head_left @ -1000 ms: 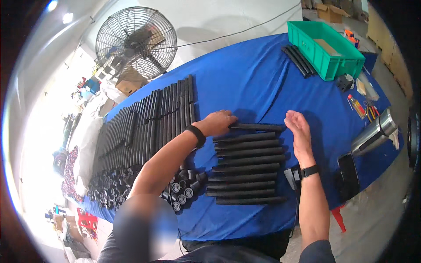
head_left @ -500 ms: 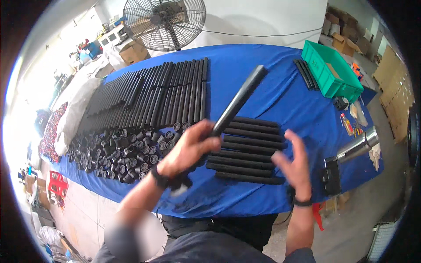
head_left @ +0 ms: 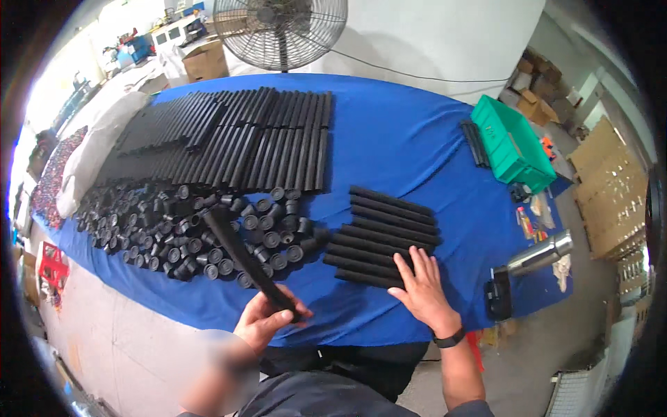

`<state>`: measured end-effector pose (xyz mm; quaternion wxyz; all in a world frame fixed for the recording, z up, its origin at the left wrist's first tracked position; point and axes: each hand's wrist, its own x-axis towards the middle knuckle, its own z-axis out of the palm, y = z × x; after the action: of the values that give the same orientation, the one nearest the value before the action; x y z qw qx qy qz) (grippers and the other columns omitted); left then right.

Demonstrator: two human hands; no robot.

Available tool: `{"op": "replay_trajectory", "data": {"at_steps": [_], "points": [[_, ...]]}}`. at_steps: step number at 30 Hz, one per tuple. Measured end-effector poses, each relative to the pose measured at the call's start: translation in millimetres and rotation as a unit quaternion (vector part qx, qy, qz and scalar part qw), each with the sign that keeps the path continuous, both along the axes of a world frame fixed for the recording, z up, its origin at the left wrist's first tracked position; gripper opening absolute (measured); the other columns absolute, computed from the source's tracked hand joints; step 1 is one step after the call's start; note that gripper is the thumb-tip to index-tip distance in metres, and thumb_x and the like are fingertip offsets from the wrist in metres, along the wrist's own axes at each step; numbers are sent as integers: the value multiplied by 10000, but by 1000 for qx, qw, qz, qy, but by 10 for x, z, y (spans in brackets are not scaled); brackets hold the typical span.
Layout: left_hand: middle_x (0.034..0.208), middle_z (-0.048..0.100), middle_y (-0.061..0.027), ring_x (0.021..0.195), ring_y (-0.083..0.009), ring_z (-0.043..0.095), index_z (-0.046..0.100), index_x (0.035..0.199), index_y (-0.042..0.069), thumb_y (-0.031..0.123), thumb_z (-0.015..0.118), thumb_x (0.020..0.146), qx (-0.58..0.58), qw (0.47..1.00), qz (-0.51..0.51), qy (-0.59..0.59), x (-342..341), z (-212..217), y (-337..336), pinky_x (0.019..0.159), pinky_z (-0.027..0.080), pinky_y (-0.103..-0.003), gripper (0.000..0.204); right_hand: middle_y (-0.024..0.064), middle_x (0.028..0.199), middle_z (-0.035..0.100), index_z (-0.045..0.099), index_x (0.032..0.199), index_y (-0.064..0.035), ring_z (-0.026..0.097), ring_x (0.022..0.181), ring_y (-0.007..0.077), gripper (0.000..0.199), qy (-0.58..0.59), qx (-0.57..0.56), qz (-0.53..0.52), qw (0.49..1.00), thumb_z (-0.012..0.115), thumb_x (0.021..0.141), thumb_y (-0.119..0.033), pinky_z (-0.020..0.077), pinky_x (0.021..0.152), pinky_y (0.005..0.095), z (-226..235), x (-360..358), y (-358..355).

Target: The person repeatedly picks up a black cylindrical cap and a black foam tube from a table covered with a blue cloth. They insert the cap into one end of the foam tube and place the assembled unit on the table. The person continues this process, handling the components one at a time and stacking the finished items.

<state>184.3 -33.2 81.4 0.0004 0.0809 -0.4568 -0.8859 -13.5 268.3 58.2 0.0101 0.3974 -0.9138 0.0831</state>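
Note:
My left hand (head_left: 265,318) is closed around the lower end of a black tube (head_left: 240,251), which slants up and left over the pile of black round caps (head_left: 163,243). My right hand (head_left: 425,292) has its fingers spread, the tips at the near end of a short row of black tubes (head_left: 389,229) lying side by side. Whether it presses on them or just hovers, I cannot tell. Behind the caps lie many more black tubes (head_left: 278,149) in close rows on the blue cloth (head_left: 389,132).
A green crate (head_left: 517,149) stands at the far right with a few tubes (head_left: 475,144) beside it. Near the right edge are a steel flask (head_left: 540,252) and a black device (head_left: 497,295). A large fan (head_left: 281,28) stands behind the table.
My left hand has come down toward me, and its tube now tilts left instead of right. My right hand has lowered onto or just over the near tubes. The view has shifted slightly.

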Motion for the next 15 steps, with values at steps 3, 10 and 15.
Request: {"op": "replay_trajectory", "data": {"at_steps": [3,10,15], "points": [[1127,676,-140,1132,-303,658,556,1218,35,130,722,933,-17,1000,-20,-3,50,-58,-13,938,565,-447,344,292,1548,339,414,1521,-76,321,1443,465,758,-3,-12,-3,1000,735,897,-365,241,1201,580,15,-49,-33],[1132,664,-107,1092,-214,645,494,1325,33,67,633,1000,19,989,-143,-8,41,-286,115,957,525,-368,354,268,1484,431,475,1449,-1,391,1384,447,796,11,-85,-25,996,812,809,-334,292,1164,555,14,108,-149],[1114,649,-90,1056,-178,631,481,1321,33,77,627,1011,19,983,-183,9,33,-366,245,935,525,-341,345,254,1543,378,450,1476,-4,327,1451,425,765,13,-106,-79,991,790,849,-279,241,1211,551,94,346,-271]]}}
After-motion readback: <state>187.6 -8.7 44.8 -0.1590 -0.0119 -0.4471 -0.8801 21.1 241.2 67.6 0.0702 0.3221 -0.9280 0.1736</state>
